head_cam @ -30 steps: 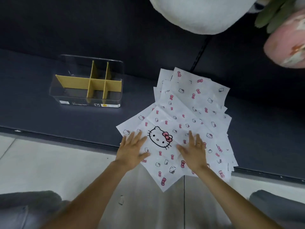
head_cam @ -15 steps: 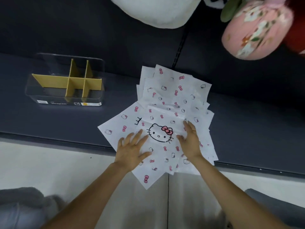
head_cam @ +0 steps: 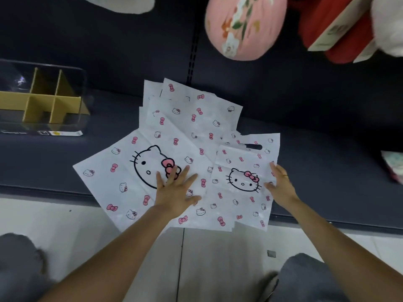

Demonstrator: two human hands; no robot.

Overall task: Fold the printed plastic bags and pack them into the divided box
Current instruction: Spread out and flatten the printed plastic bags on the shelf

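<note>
Dark grey shelf board runs across the view, backed by a dark panel with a slotted upright strip. Above the back edge: pink floral plush centre, white plush at the top left, red box with cream lid and another white plush toward the top right corner. Pale tiled floor below the shelf's front edge; a small pink-and-white item, cut off, lies at the right edge.
</note>
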